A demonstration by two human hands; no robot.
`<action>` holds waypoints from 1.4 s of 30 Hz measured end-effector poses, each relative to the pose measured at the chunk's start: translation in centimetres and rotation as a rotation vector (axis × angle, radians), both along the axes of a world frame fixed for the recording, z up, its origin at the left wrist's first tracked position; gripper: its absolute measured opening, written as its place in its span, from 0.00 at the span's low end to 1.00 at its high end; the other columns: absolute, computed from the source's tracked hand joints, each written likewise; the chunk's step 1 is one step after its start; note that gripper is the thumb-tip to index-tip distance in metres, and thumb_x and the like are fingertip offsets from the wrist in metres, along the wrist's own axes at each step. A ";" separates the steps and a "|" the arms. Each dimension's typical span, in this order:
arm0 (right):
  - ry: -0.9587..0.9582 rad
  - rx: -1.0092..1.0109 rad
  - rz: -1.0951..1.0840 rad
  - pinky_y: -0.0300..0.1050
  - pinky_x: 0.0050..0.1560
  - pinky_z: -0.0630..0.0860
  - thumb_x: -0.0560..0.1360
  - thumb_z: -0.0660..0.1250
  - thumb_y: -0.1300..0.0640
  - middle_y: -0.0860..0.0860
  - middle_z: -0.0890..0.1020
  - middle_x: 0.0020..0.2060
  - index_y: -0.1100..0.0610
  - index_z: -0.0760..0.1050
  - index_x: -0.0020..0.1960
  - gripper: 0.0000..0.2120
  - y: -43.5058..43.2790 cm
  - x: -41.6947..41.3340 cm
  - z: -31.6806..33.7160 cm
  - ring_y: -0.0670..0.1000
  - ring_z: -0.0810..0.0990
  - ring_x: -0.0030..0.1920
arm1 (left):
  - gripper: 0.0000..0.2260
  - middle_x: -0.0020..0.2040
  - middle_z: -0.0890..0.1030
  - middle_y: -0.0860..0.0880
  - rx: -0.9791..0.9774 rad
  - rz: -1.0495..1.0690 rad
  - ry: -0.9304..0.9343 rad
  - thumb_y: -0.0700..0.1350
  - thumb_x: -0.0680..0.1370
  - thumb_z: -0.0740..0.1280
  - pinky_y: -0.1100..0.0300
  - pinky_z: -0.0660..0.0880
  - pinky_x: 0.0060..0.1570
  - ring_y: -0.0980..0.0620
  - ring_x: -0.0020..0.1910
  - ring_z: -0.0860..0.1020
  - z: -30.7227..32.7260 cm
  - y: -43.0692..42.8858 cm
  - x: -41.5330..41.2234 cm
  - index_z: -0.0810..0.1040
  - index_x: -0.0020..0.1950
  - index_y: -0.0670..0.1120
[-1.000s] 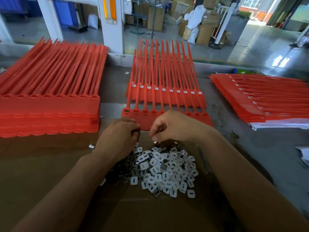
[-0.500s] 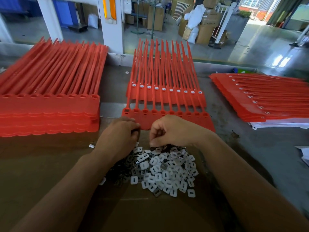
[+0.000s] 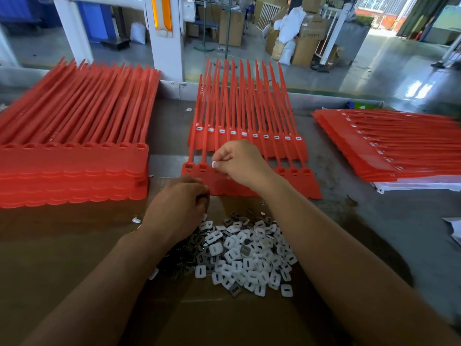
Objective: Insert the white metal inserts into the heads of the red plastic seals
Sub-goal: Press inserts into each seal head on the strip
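- Right hand (image 3: 239, 163), head view: held over the front strip of red seals (image 3: 299, 186). One white insert (image 3: 214, 164) is pinched between thumb and forefinger; the other fingers are curled.
- Left hand (image 3: 178, 203): seen from the back with fingers curled under, at the far edge of the insert pile (image 3: 249, 253) and just beside the strip's near edge. Whether anything is held cannot be told.
- Front strip: laid flat beyond both hands. Its heads are ranged in a row from left to right, and its tails run away from the person.
- Seal heads (image 3: 202, 166): two are exposed just left of the pinched insert, and more to the right of the wrist. Those under the hand are hidden.
- Governing relation: the row's long axis is crossed by the right hand, which is the nearer one. The next socket is judged to lie just below its fingertips.
- Rear strip (image 3: 244, 134): white inserts are shown in every visible head.
- Insert pile: heaped on the cardboard sheet (image 3: 74, 270), between the forearms.
- Left stack (image 3: 74, 166) and right stack (image 3: 386, 151): set well apart from the hands.
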State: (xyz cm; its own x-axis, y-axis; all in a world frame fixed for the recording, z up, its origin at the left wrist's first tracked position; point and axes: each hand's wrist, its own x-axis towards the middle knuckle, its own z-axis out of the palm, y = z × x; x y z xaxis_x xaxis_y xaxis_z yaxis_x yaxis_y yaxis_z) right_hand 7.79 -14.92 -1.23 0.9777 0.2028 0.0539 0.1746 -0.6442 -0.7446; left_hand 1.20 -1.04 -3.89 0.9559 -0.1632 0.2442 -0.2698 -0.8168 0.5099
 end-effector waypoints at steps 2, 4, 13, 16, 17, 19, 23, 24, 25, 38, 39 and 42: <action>-0.038 0.000 -0.030 0.39 0.46 0.73 0.73 0.68 0.63 0.51 0.83 0.44 0.59 0.81 0.45 0.04 0.7 0.8 -0.4 0.45 0.76 0.42 | 0.10 0.57 0.78 0.48 -0.003 -0.002 -0.001 0.40 0.76 0.63 0.62 0.68 0.50 0.51 0.54 0.75 0.0 0.0 0.0 0.82 0.52 0.44; -0.030 0.018 -0.044 0.39 0.47 0.73 0.73 0.69 0.63 0.53 0.83 0.46 0.59 0.81 0.46 0.04 1.4 1.4 -0.8 0.45 0.76 0.43 | 0.10 0.57 0.78 0.48 -0.004 -0.006 0.002 0.40 0.76 0.63 0.62 0.68 0.50 0.51 0.54 0.75 0.0 0.0 0.0 0.82 0.53 0.44; 0.052 -0.036 -0.126 0.44 0.51 0.75 0.72 0.70 0.59 0.50 0.84 0.44 0.52 0.81 0.39 0.05 2.8 2.5 -2.2 0.47 0.79 0.46 | 0.10 0.57 0.78 0.47 0.009 -0.019 0.015 0.40 0.76 0.62 0.57 0.71 0.53 0.49 0.55 0.75 0.2 0.0 0.0 0.81 0.53 0.43; 0.054 -0.021 -0.125 0.43 0.51 0.75 0.72 0.70 0.59 0.48 0.84 0.44 0.52 0.82 0.40 0.04 2.8 2.5 -2.2 0.45 0.77 0.43 | 0.10 0.57 0.78 0.47 0.010 -0.019 0.021 0.40 0.76 0.62 0.57 0.71 0.52 0.49 0.54 0.75 0.2 0.0 -0.1 0.81 0.52 0.43; 0.057 -0.017 -0.124 0.43 0.51 0.75 0.72 0.70 0.59 0.48 0.84 0.44 0.52 0.82 0.40 0.04 2.7 2.5 -2.1 0.44 0.77 0.44 | 0.10 0.57 0.78 0.47 0.010 -0.018 0.022 0.40 0.76 0.62 0.58 0.70 0.52 0.49 0.54 0.75 0.2 0.0 -0.1 0.81 0.53 0.43; 0.067 -0.019 -0.125 0.44 0.52 0.75 0.72 0.71 0.58 0.49 0.83 0.46 0.52 0.81 0.41 0.03 2.7 2.5 -2.1 0.46 0.78 0.46 | 0.10 0.57 0.77 0.48 0.008 -0.016 0.023 0.40 0.76 0.62 0.59 0.70 0.52 0.50 0.54 0.75 0.2 0.0 -0.1 0.81 0.53 0.43; 0.098 -0.034 -0.127 0.46 0.55 0.75 0.72 0.71 0.58 0.50 0.83 0.48 0.52 0.81 0.42 0.02 2.8 2.4 -1.9 0.49 0.79 0.51 | 0.10 0.57 0.78 0.47 0.010 -0.019 0.025 0.40 0.76 0.62 0.58 0.70 0.52 0.49 0.54 0.75 0.2 0.0 0.0 0.81 0.53 0.43; 0.109 -0.036 -0.125 0.46 0.55 0.74 0.72 0.71 0.58 0.50 0.83 0.49 0.52 0.81 0.43 0.02 2.8 2.4 -1.8 0.49 0.78 0.51 | 0.10 0.57 0.78 0.47 0.010 -0.020 0.026 0.40 0.76 0.62 0.58 0.70 0.52 0.49 0.54 0.75 0.2 0.0 0.0 0.81 0.53 0.43; 0.124 -0.024 -0.124 0.44 0.54 0.74 0.72 0.71 0.58 0.50 0.83 0.48 0.53 0.81 0.44 0.02 2.7 2.4 -1.7 0.49 0.78 0.50 | 0.10 0.57 0.78 0.47 0.008 -0.019 0.027 0.40 0.76 0.62 0.58 0.70 0.52 0.49 0.54 0.75 0.2 0.0 -0.1 0.81 0.53 0.43; 0.051 0.076 -0.074 0.48 0.54 0.76 0.72 0.70 0.62 0.51 0.83 0.43 0.56 0.81 0.44 0.03 2.8 1.6 -1.3 0.50 0.80 0.48 | 0.13 0.61 0.76 0.49 0.028 -0.006 0.056 0.40 0.75 0.62 0.56 0.70 0.57 0.49 0.59 0.73 0.2 0.0 0.0 0.80 0.58 0.45; 0.037 0.059 -0.064 0.49 0.54 0.76 0.71 0.70 0.62 0.51 0.83 0.42 0.57 0.81 0.43 0.03 3.0 1.6 -1.4 0.50 0.80 0.47 | 0.13 0.61 0.76 0.49 0.036 -0.010 0.057 0.40 0.75 0.62 0.56 0.70 0.57 0.50 0.59 0.73 0.2 0.0 0.1 0.79 0.58 0.46; 0.009 0.022 -0.045 0.49 0.53 0.77 0.71 0.70 0.62 0.52 0.83 0.43 0.58 0.82 0.44 0.03 3.7 1.7 -1.4 0.50 0.81 0.47 | 0.14 0.61 0.76 0.49 0.045 -0.015 0.058 0.40 0.75 0.62 0.57 0.70 0.56 0.50 0.58 0.73 0.2 0.0 0.1 0.79 0.59 0.46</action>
